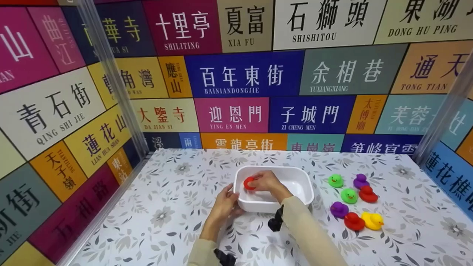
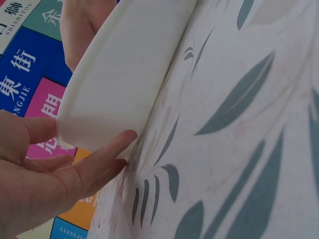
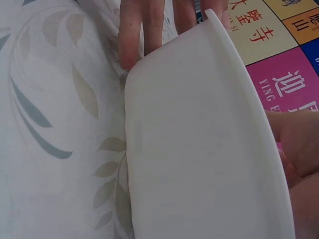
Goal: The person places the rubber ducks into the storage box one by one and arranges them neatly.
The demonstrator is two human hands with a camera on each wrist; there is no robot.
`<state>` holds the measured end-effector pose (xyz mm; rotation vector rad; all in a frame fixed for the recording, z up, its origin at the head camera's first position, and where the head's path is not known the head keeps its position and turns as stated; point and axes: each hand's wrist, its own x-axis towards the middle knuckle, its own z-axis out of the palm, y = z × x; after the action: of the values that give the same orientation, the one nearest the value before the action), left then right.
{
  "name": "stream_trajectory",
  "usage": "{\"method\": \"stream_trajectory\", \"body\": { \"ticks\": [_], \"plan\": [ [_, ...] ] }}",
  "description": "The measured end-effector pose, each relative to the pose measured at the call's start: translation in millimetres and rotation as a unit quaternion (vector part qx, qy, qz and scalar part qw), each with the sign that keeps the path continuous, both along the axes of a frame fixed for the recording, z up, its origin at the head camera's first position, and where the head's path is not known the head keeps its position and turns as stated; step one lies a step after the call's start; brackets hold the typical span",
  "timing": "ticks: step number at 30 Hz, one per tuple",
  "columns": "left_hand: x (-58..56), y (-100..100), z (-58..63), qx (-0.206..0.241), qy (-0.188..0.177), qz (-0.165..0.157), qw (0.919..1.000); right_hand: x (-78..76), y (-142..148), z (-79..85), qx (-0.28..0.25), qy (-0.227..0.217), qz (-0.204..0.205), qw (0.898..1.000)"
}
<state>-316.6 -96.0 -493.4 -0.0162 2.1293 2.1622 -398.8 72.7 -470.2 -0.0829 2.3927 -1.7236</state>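
A white plastic tub [image 1: 258,207] stands on the table. Inside its left end, my right hand [image 1: 269,183] pinches a small red rubber duck [image 1: 249,183], partly covered by the fingers. My left hand [image 1: 224,204] rests against the tub's left end. In the left wrist view that hand [image 2: 55,172] has its thumb at the rim and its nearly straight fingers low along the wall. The right wrist view shows the tub's outer wall [image 3: 199,129] and part of my right hand [image 3: 303,149] beyond the rim; the duck is hidden there.
Right of the tub lie several rubber ducks: green [image 1: 335,180], purple [image 1: 339,209], red [image 1: 354,221] and yellow [image 1: 372,220]. A floral cloth [image 1: 166,181] covers the table. Panels with colourful street-name signs [image 1: 244,74] enclose the back and sides.
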Motion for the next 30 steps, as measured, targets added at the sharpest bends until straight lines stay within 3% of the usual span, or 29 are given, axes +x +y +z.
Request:
{"method": "stream_trajectory", "body": {
  "ticks": [30],
  "plan": [
    [0.0, 0, -0.6, -0.007, -0.004, -0.003, 1.0, -8.3, -15, -8.5, 0.079, 0.029, -0.027, 0.996]
  ]
}}
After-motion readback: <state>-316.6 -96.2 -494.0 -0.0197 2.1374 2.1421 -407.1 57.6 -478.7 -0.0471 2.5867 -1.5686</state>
